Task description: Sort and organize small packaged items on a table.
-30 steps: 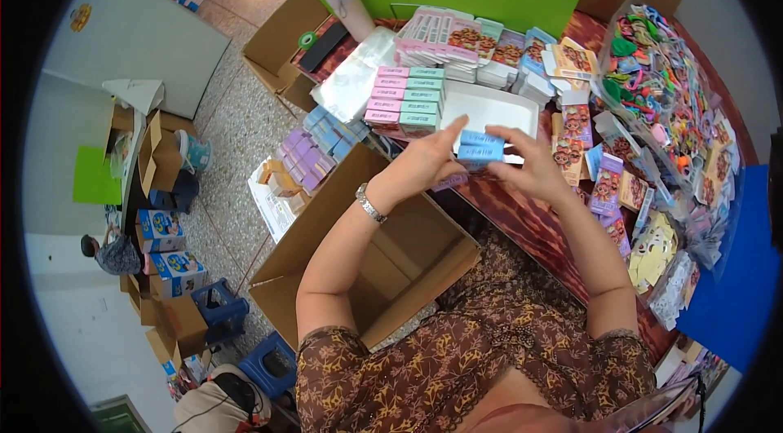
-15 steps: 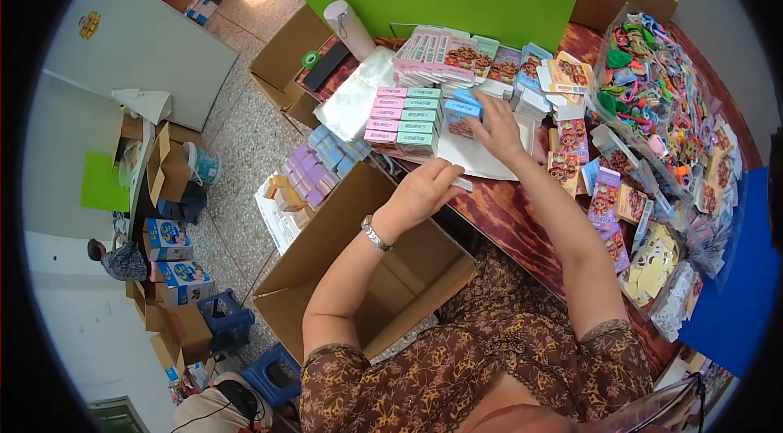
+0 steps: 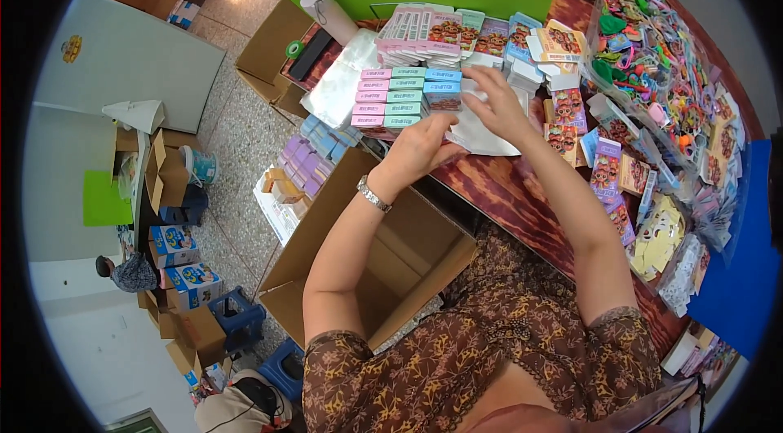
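Note:
Small cartons stand in columns on a white tray (image 3: 489,139): pink cartons (image 3: 370,96) on the left, mint-green cartons (image 3: 404,96) in the middle, light-blue cartons (image 3: 442,78) on the right. The blue column is the shorter one. My right hand (image 3: 496,111) is open beside the blue cartons, fingertips at their right side. At the near end of the columns, my left hand (image 3: 420,152) has curled fingers, with the thumb a little apart. Whatever lies in its grasp is hidden by the fingers.
Behind the tray stand stacks of flat cartons (image 3: 428,32). To the right are loose cartons (image 3: 605,170) and a clear bin of colourful trinkets (image 3: 644,66). A large open cardboard box (image 3: 391,262) is below my left forearm. A white tumbler (image 3: 328,15) stands at the back left.
Both hands have moved slightly up in the picture as the view shifted. Blue cartons now line up beside the green column. The small pale thing at my left fingertips no longer shows.

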Available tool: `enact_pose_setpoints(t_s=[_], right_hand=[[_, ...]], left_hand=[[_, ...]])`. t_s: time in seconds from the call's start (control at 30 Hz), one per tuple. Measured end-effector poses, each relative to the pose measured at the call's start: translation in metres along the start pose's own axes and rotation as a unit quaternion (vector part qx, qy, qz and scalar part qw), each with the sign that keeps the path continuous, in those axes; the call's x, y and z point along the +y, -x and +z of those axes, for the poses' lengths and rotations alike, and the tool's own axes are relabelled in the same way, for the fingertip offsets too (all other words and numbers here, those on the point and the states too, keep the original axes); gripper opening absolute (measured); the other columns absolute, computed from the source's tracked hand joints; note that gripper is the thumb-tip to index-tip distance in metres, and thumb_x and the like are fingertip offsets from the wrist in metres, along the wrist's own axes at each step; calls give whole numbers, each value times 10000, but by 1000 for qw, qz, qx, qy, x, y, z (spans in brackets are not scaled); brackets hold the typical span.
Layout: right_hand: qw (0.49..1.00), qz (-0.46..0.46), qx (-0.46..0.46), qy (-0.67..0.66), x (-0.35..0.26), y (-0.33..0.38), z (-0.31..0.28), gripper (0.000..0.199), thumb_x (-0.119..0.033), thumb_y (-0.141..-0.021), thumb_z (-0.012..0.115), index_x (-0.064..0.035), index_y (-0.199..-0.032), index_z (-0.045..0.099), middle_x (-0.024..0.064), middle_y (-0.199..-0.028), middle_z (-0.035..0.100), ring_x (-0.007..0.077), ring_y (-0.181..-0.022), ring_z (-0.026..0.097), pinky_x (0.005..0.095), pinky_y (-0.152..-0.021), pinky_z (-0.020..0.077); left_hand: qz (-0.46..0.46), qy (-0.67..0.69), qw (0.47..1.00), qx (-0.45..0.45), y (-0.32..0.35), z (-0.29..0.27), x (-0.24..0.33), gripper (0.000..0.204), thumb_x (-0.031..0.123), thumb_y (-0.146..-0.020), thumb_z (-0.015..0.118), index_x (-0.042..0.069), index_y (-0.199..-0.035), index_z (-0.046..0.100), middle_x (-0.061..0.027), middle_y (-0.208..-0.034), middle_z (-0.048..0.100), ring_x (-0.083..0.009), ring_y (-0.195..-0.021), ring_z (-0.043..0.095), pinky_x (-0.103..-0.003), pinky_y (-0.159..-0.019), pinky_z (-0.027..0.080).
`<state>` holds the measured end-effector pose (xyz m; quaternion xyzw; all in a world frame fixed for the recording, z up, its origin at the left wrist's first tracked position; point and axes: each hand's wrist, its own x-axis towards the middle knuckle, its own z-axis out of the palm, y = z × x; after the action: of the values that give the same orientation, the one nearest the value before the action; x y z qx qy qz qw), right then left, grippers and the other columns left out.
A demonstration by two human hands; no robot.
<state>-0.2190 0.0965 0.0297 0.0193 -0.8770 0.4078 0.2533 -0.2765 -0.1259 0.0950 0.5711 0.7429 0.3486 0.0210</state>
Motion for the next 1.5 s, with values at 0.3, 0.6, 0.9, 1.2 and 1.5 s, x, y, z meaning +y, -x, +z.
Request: enact_pose_setpoints(t_s=[0.3, 0.6, 0.9, 1.2, 1.5], right_hand=[[989, 89, -101, -66, -34, 51, -42, 579, -106, -881, 744, -106, -1421, 534, 100, -1091, 662, 167, -732, 626, 319, -686, 527], [968, 199, 60, 141, 35, 29, 9, 462, -130, -892, 708, -85, -1301, 498, 206, -1175, 650, 397, -1035, 665, 508, -850, 535], [966, 235, 60, 92, 35, 24, 30, 626, -158, -886, 700, -53, -1432, 413, 244, -1265, 601, 448, -1144, 597, 525, -962, 500], [979, 156, 32, 127, -5, 56, -45, 481, -200, -928, 677, -109, -1389, 571, 215, -1169, 639, 381, -1040, 654, 477, -906, 524], [914, 209, 125, 325, -37, 180, -216, 237, -123, -962, 639, -100, -1191, 697, 126, -1000, 717, 270, -799, 720, 389, -701, 568]], left_hand=[[3, 21, 999, 40, -39, 3, 1, 403, 177, -859, 812, 14, -1153, 589, -172, -1063, 658, -338, -908, 680, -398, -771, 555], [27, -163, 985, 46, -38, 24, -23, 428, 118, -880, 730, 26, -1275, 592, -233, -1326, 565, -433, -1233, 541, -490, -1024, 471], [40, -284, 958, -28, -23, 40, -46, 632, 153, -802, 780, 59, -1385, 555, -227, -1428, 525, -421, -1294, 520, -502, -1070, 438], [41, -287, 955, -60, -27, 27, -36, 588, 149, -813, 774, 74, -1358, 569, -212, -1405, 543, -412, -1301, 511, -510, -1059, 429], [146, -85, 985, -40, -33, 90, 43, 381, 62, -853, 742, 23, -1216, 634, -178, -1247, 627, -380, -1116, 629, -439, -940, 538]])
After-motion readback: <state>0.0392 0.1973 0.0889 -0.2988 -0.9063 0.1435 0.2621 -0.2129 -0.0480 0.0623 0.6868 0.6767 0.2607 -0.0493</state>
